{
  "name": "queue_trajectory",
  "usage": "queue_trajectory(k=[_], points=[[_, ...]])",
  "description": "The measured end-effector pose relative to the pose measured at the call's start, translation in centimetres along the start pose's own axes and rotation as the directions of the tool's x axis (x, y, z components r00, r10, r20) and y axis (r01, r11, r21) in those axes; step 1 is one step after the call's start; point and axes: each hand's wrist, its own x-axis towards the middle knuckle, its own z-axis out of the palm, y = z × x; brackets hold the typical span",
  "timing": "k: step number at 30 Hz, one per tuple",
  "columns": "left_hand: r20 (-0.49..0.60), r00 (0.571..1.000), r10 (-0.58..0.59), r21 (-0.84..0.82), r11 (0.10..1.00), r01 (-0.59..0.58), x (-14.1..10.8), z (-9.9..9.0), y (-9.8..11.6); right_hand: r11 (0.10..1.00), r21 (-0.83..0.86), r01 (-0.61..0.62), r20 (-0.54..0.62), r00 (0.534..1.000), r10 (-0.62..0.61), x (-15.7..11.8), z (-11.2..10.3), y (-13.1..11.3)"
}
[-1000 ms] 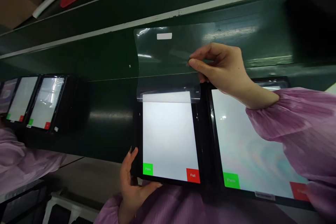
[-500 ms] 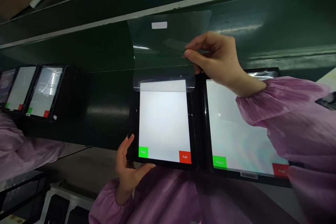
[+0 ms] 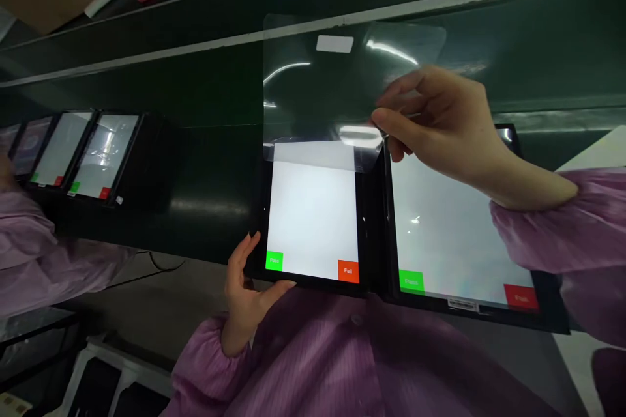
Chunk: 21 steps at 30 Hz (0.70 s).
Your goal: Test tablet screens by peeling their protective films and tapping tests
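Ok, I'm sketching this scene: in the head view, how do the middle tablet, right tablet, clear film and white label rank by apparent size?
Largest to smallest:
- Right tablet and film: unsure; the right hand partly hides the tablet, and the film is curved
- Middle tablet
- Label

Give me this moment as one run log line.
right hand: pinching clear film | film: overlapping bright tablet's top end | left hand: at that tablet's lower-left corner | screen: white, Pass and Fail showing

Right fingers (image 3: 380, 118) pinch a clear film (image 3: 313, 98) over the lit tablet (image 3: 313, 208); left hand (image 3: 247, 296) grips its corner
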Motion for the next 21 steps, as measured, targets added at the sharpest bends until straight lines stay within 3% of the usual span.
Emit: queue_trajectory(k=[7, 18, 21], points=[[0.055, 0.985, 0.164, 0.007, 0.986, -0.165, 0.4, -0.6, -0.4, 0.991, -0.131, 0.014, 0.059, 0.998, -0.006, -3.4, 0.8, -2.0], [0.093, 0.982, 0.165, 0.006, 0.986, -0.166, 0.2, -1.2, -0.5, 0.944, -0.297, 0.14, 0.237, 0.969, -0.069, -6.5, 1.4, -2.0], [0.136, 0.974, 0.181, 0.015, 0.983, -0.185, 0.3, -1.5, -0.5, 0.952, -0.294, 0.092, 0.301, 0.953, 0.001, -7.5, 2.0, -2.3]])
